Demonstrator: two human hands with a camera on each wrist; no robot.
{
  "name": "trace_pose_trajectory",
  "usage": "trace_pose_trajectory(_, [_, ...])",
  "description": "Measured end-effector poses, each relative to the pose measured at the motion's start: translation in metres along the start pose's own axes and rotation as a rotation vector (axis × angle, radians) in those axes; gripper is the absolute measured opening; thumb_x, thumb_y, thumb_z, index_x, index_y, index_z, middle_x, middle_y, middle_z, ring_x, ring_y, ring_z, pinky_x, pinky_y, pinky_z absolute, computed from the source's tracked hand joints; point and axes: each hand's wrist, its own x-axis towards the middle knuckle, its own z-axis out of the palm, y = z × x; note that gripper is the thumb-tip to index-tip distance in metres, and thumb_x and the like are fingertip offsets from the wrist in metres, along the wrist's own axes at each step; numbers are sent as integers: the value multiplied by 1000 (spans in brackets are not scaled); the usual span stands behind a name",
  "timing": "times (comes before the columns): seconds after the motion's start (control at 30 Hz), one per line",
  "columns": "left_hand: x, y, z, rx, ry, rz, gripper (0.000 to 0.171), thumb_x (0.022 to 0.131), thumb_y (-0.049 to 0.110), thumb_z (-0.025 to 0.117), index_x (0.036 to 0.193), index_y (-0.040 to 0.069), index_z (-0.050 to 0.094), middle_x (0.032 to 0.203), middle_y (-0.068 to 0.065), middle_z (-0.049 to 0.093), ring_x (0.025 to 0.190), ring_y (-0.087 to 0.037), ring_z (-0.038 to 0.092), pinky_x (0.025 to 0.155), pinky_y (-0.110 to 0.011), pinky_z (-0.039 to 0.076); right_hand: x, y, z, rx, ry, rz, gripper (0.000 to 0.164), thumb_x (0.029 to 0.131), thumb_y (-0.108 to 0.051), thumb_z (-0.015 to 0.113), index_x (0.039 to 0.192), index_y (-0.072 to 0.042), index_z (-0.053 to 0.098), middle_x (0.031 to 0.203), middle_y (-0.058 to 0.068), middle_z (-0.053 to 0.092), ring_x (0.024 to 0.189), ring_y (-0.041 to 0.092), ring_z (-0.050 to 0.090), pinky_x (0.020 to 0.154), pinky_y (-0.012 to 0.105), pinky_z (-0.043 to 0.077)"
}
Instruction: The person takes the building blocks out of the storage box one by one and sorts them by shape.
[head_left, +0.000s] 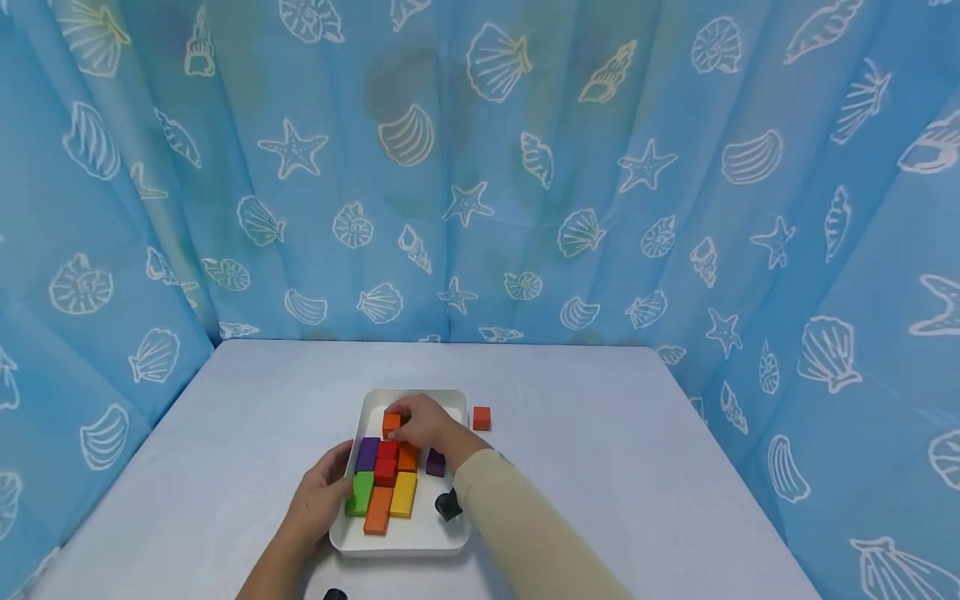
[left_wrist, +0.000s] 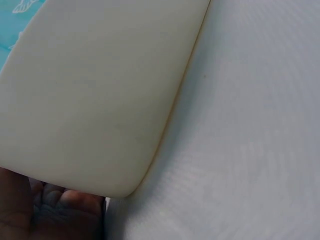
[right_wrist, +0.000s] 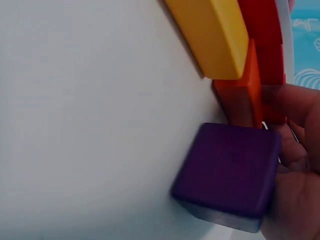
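Note:
A white tray (head_left: 420,537) holds several coloured blocks. My left hand (head_left: 318,496) grips its left side, thumb at the rim; the left wrist view shows the tray's outer wall (left_wrist: 95,100) with the hand (left_wrist: 60,210) behind it. Over the tray's far part my right hand (head_left: 426,422) pinches an orange block (head_left: 392,425) between thumb and fingers. Nearer me lie red blocks (head_left: 385,472), a second orange block (head_left: 407,457), a purple one (head_left: 367,455), a green one (head_left: 360,493), a yellow one (head_left: 403,494) and an orange one (head_left: 377,511), packed together.
A separate purple block (right_wrist: 230,170) sits in the tray beside the right hand. Just outside the tray's right rim, an orange cube (head_left: 482,418) rests on the white table (head_left: 585,467). Behind the table hangs a blue curtain (head_left: 480,250) with shell prints.

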Motion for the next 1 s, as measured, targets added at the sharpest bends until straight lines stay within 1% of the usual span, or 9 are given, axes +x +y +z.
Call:
trace_pose_trajectory(0.13, [-3, -4, 7, -8, 1, -12, 75, 89, -4, 54, 163, 0, 37, 169, -25, 33, 156, -46, 27, 122, -61, 25, -8, 1, -6, 29, -8, -8, 42, 95, -11, 80, 134, -25, 74, 126, -6, 68, 112, 17, 62, 100, 38, 58])
trace_pose_trajectory(0.2, [-5, -4, 8, -12, -2, -18, 76, 89, -4, 54, 162, -1, 36, 169, -25, 32, 156, -47, 27, 122, -62, 25, -14, -3, -14, 54, -21, -23, 43, 95, -9, 79, 134, -25, 74, 127, -6, 68, 113, 18, 63, 96, 38, 59])
trace_pose_trajectory(0.33, [-6, -3, 6, -14, -17, -13, 78, 88, -5, 53, 163, -2, 34, 170, -26, 30, 157, -46, 24, 123, -60, 24, -27, -9, -33, 44, -29, -61, 44, 97, -8, 78, 137, -24, 73, 128, -5, 68, 116, 19, 64, 95, 37, 60])
trace_pose_trajectory(0.5, [-4, 1, 1, -8, -30, 5, 79, 88, -4, 53, 164, -1, 33, 171, -24, 28, 158, -45, 23, 124, -59, 23, -39, -5, -61, 40, 9, -103, 45, 97, -5, 76, 140, -19, 71, 129, -2, 68, 115, 21, 63, 95, 37, 60])
trace_pose_trajectory(0.67, [-4, 3, -1, -4, -36, -7, 79, 89, -3, 52, 165, 0, 32, 172, -23, 28, 158, -44, 22, 124, -60, 23, -51, 17, -90, 62, 61, -72, 46, 98, -5, 74, 142, -18, 69, 123, 0, 69, 111, 24, 64, 92, 39, 61])
trace_pose_trajectory(0.77, [-3, 4, -2, -6, -39, -15, 78, 90, -3, 52, 165, 1, 31, 172, -23, 27, 159, -44, 21, 124, -61, 22, -57, 34, -105, 49, 110, -54, 46, 99, -6, 73, 143, -18, 69, 126, 1, 68, 113, 25, 63, 93, 40, 61])
trace_pose_trajectory(0.87, [-4, 4, -2, -11, -42, -17, 78, 89, -4, 51, 165, 0, 31, 172, -23, 26, 159, -44, 20, 124, -61, 22, -61, 54, -115, 19, 172, -34, 46, 98, -6, 72, 143, -18, 69, 132, 3, 67, 118, 26, 61, 99, 42, 59])
trace_pose_trajectory(1.0, [-4, 3, -1, -16, -51, -15, 79, 89, -4, 51, 165, 0, 31, 172, -23, 26, 159, -45, 21, 124, -61, 22, -67, 77, -124, 16, 237, 0, 46, 98, -4, 71, 142, -16, 70, 133, 5, 67, 119, 29, 61, 103, 47, 56])
